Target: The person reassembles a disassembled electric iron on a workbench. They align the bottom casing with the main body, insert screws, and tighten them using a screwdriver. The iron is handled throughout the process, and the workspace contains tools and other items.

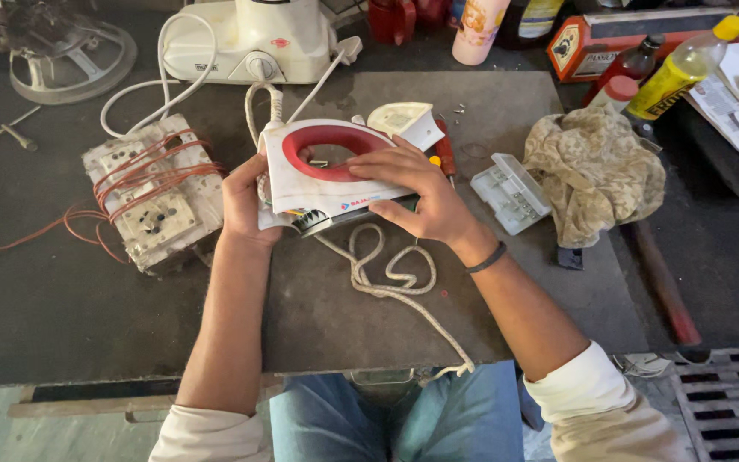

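Iron (328, 175), white shell with a red handle loop, sits right at the middle of the head view, lifted just off the dark worktop (62, 299) and tipped so its top faces the camera. Left hand (243, 198) is clamped on the rear end, fingers wrapped round the heel where a dark ribbed dial peeks out underneath. Right hand (412, 190) lies across the front half, fingers spread flat over the red handle and white body, thumb tucked below, gripping it too. A pale braided cord (391, 278) curls in loops just beneath the iron and trails off the near edge of the worktop toward the lap. Behind the iron's nose rests a loose white plastic cover (404, 120), with a red-handled screwdriver (445, 154) just beside the right hand's knuckles. Off to the left sits a worn switchboard (151, 197) wound with orange wire. To the right lie a clear plastic parts box (511, 192) and a crumpled beige cloth (596, 171), touching each other. A white appliance (254, 38) stands at the far edge.
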